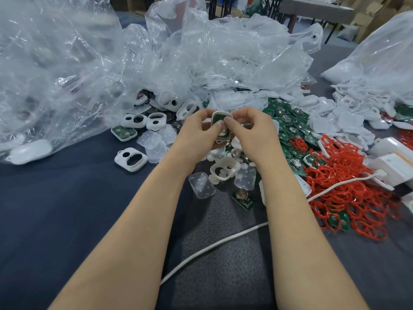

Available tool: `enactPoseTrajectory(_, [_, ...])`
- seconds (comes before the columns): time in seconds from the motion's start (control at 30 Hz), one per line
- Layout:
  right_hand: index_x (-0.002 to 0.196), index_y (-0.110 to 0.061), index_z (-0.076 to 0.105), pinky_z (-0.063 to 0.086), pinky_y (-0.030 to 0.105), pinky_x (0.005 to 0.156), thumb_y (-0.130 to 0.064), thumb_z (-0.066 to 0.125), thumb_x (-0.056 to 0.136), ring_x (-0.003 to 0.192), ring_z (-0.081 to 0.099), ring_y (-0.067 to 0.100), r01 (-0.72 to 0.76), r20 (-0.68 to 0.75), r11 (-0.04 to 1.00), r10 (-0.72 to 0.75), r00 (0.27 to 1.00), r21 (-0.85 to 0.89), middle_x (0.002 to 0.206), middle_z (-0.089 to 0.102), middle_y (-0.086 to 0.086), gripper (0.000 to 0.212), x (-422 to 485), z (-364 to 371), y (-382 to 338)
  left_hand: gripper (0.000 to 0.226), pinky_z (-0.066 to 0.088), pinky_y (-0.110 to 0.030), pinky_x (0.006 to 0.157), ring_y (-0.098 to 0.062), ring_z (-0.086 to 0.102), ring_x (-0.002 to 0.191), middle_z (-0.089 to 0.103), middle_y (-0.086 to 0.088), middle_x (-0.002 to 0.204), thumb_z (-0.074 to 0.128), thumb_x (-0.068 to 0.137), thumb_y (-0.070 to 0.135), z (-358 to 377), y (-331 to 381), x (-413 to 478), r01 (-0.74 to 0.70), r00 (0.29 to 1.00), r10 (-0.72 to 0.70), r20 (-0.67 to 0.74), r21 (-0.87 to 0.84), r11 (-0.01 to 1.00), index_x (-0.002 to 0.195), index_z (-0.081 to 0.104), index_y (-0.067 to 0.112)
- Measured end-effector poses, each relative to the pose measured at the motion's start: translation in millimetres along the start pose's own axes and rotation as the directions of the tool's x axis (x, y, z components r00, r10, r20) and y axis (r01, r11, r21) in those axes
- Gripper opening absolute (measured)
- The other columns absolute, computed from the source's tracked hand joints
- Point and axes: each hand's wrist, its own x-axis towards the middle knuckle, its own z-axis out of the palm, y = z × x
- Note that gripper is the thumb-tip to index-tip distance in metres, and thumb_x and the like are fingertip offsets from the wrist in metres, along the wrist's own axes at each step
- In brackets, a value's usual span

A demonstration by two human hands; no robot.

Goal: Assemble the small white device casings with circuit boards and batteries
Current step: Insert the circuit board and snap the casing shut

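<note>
Both hands meet above the centre of the bench (67, 209). The left hand (196, 130) and right hand (250, 128) together grasp one white casing (221, 116), fingers clenched around its rim, both thumbs pressing on the green circuit board seated inside it. Just behind and to the right lies a heap of green circuit boards (288, 121); red rings (348, 189) pile further right. Empty white casings (131, 158) lie to the left, before crumpled clear plastic bags (67, 74). A white cable (214, 245) crosses the near bench.
</note>
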Motion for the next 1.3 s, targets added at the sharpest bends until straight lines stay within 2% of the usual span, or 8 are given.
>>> enactPoseTrajectory(0.17, [0.092,-0.020,0.059,0.049,0.030,0.071,-0.025,0.067,0.088,0.075,0.059,0.017,0.026,-0.023,1.000,-0.026,0.999,0.003,0.078,0.060,-0.002,0.009,-0.4,1.5,1.3,0.016,0.057,-0.022,0.068,-0.011,0.072,0.075,0.069,-0.010,0.101,0.049,0.098,0.008,1.3,3.7,-0.3,0.110,0.994,-0.110,0.007,-0.134,0.985,0.106,0.062,0.013])
enactPoseTrajectory(0.33, [0.088,-0.024,0.057,0.045,0.024,0.063,-0.025,0.067,0.088,0.072,0.059,0.016,0.045,-0.036,0.999,-0.045,0.998,-0.002,0.076,0.059,-0.002,0.010,-0.2,2.7,3.7,0.018,0.059,-0.023,0.070,-0.010,0.072,0.073,0.068,-0.012,0.104,0.045,0.099,0.006,1.5,4.8,0.3,0.140,0.990,-0.140,0.009,-0.154,0.978,0.104,0.062,0.011])
enactPoseTrajectory(0.5, [0.087,-0.024,0.057,0.049,0.027,0.065,-0.022,0.066,0.088,0.071,0.060,0.016,0.019,-0.022,0.999,-0.018,1.000,0.050,0.073,0.056,-0.004,0.009,0.2,3.2,4.8,0.022,0.058,-0.024,0.074,-0.011,0.072,0.080,0.071,-0.005,0.095,0.055,0.095,0.006,-1.2,0.7,1.2,0.083,0.996,-0.080,0.044,-0.078,0.993,0.117,0.059,0.007])
enactPoseTrajectory(0.7, [0.095,-0.023,0.062,0.047,0.020,0.065,-0.024,0.065,0.089,0.074,0.061,0.010,-0.039,0.022,0.993,0.037,0.999,0.107,0.078,0.060,-0.008,0.006,-0.4,5.5,3.9,0.020,0.058,-0.026,0.075,-0.012,0.072,0.078,0.071,0.000,0.084,0.055,0.095,0.002,-2.2,-2.2,1.2,0.007,1.000,-0.007,-0.006,-0.018,1.000,0.101,0.061,0.020])
enactPoseTrajectory(0.8, [0.101,-0.021,0.064,0.050,0.024,0.073,-0.021,0.064,0.090,0.087,0.063,0.014,-0.055,0.061,0.993,0.049,0.997,0.100,0.085,0.063,-0.008,0.010,-0.7,5.9,3.1,0.024,0.057,-0.026,0.074,-0.010,0.071,0.076,0.071,0.001,0.082,0.054,0.094,0.002,-2.5,-3.9,0.9,-0.034,0.999,0.035,-0.042,0.015,0.999,0.097,0.062,0.024])
enactPoseTrajectory(0.9, [0.106,-0.014,0.063,0.051,0.031,0.076,-0.015,0.062,0.091,0.084,0.063,0.016,-0.090,0.080,0.985,0.079,0.994,0.145,0.085,0.063,-0.002,0.015,-1.7,8.3,1.8,0.029,0.057,-0.024,0.072,-0.008,0.070,0.072,0.070,0.003,0.078,0.054,0.094,0.002,-1.4,-4.5,1.3,-0.072,0.996,0.074,-0.050,0.051,0.996,0.092,0.061,0.030])
enactPoseTrajectory(1.17, [0.109,-0.014,0.064,0.048,0.027,0.072,-0.019,0.063,0.091,0.073,0.057,0.005,-0.082,0.020,0.986,0.080,0.997,0.144,0.080,0.060,-0.011,0.019,-1.0,5.3,1.2,0.022,0.056,-0.029,0.082,-0.009,0.069,0.077,0.071,0.000,0.086,0.052,0.096,0.003,1.6,-6.7,3.0,-0.091,0.996,0.091,-0.013,0.031,0.995,0.108,0.060,0.019])
enactPoseTrajectory(1.3, [0.102,-0.017,0.065,0.051,0.027,0.073,-0.018,0.063,0.090,0.075,0.061,0.008,-0.071,0.021,0.988,0.068,0.997,0.134,0.079,0.062,-0.009,0.012,-3.1,7.2,-0.9,0.022,0.055,-0.021,0.071,-0.006,0.070,0.074,0.071,0.002,0.082,0.053,0.095,0.002,-1.3,-5.2,2.1,-0.102,0.994,0.103,-0.025,0.039,0.994,0.108,0.061,0.018])
